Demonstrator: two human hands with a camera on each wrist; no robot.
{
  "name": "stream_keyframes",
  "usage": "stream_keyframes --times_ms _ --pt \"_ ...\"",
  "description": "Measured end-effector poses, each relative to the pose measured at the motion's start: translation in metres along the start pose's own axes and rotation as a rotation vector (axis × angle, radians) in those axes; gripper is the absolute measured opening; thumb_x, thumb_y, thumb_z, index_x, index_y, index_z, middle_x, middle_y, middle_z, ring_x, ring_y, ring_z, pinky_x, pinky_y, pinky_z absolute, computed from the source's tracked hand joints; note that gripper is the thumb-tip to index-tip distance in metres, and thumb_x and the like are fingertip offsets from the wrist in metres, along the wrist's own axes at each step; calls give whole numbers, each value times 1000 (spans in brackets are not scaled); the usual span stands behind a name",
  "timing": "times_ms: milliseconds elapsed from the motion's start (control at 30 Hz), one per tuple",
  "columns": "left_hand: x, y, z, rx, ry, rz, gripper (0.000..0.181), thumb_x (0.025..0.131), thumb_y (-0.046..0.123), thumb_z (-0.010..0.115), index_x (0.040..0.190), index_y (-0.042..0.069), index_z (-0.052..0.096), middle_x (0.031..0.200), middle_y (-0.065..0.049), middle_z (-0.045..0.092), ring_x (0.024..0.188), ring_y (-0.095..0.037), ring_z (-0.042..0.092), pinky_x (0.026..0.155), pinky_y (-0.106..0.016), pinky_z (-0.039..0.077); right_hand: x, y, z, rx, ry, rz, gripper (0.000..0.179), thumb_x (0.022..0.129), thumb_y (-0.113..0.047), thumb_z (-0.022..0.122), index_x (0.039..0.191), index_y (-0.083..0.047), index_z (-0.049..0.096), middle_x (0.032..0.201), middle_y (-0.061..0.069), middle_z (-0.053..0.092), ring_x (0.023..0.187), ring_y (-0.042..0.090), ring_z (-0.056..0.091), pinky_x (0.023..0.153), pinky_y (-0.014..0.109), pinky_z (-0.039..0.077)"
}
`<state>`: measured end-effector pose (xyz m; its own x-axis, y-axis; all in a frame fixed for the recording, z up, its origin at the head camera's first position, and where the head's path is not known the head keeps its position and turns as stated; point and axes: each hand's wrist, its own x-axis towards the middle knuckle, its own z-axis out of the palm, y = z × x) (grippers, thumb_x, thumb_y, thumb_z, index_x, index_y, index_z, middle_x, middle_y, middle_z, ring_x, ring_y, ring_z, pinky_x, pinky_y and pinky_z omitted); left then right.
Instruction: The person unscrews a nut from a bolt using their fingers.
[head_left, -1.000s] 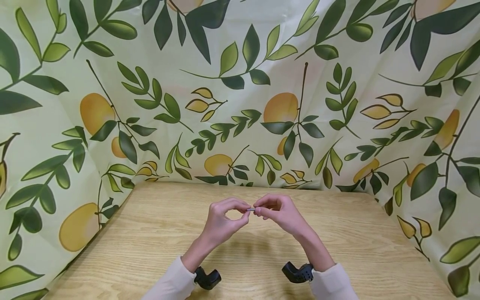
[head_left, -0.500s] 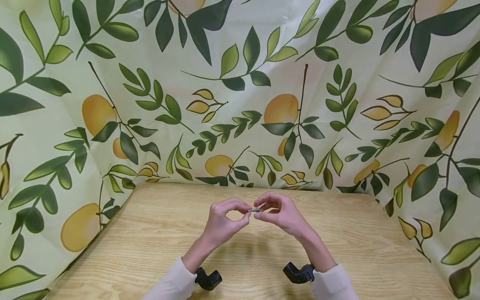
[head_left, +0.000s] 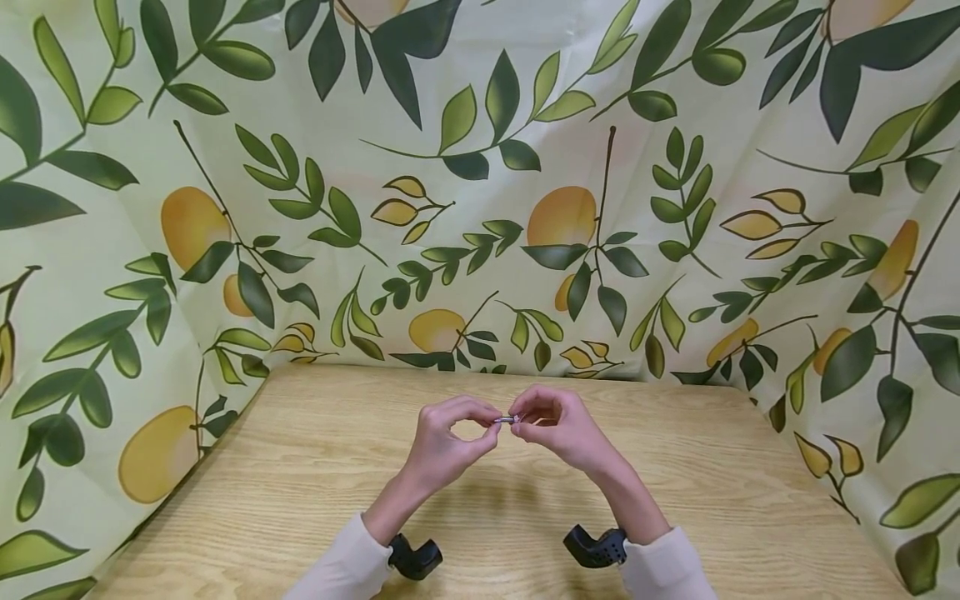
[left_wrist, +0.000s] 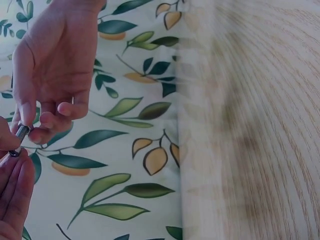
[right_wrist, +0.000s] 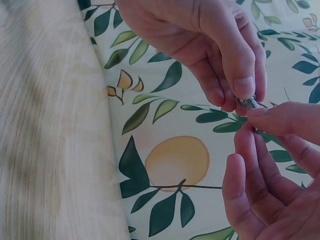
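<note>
A small metal bolt [head_left: 506,420] with a threaded shank lies nearly level between my hands, above the wooden table [head_left: 360,533]. My left hand [head_left: 446,437] pinches one end of it between thumb and forefinger. At the other end, my right hand [head_left: 558,425] has thumb and fingertips around it. Bright thread of the bolt [right_wrist: 249,103] shows between the two thumbs in the right wrist view. In the left wrist view, a shiny end of the bolt [left_wrist: 15,152] sits at my left fingertips. Fingers partly cover both ends.
Behind and on both sides hangs a pale cloth [head_left: 465,192] printed with green leaves and orange fruit, meeting the table's far edge. Black camera mounts [head_left: 595,546] sit on both wrists, below the cuffs of light sleeves [head_left: 341,562].
My right thumb and fingers spread apart half a second ago, baring more of the bolt's end, and have closed around it again. My left hand stays in place with its pinch.
</note>
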<state>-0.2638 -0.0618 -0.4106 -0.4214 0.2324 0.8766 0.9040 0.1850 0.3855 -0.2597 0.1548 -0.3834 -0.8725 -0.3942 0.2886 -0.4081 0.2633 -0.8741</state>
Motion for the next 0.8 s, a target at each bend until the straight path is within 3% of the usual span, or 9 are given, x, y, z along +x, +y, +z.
stream_keyframes --times_ms 200,333,500,800 --pt "0 -1 0 -12 -1 -19 21 77 -10 79 90 6 80 86 -8 79 73 -16 76 71 -22 63 0 -1 -1 22 -13 -4 25 89 -7 78 112 -4 70 106 15 71 87 17 70 76 29 61" --pt "0 -1 0 -14 0 -16 21 77 -10 79 90 6 80 86 -8 79 73 -16 76 72 -22 63 0 -3 -3 49 -50 39 28 95 -15 73 120 -3 68 103 15 73 84 17 72 73 31 63" --pt "0 -1 0 -10 1 3 22 76 -12 78 90 5 80 85 -9 79 73 -16 76 71 -21 63 0 -4 -4 54 -44 83 25 100 -23 68 110 0 74 94 14 76 80 16 73 72 32 64" --pt "0 0 0 -15 -5 -5 20 76 -12 78 89 3 79 85 -9 79 73 -16 75 71 -22 63 0 -2 -4 -9 25 54 19 91 -12 77 106 -1 75 98 15 75 81 14 69 73 28 60"
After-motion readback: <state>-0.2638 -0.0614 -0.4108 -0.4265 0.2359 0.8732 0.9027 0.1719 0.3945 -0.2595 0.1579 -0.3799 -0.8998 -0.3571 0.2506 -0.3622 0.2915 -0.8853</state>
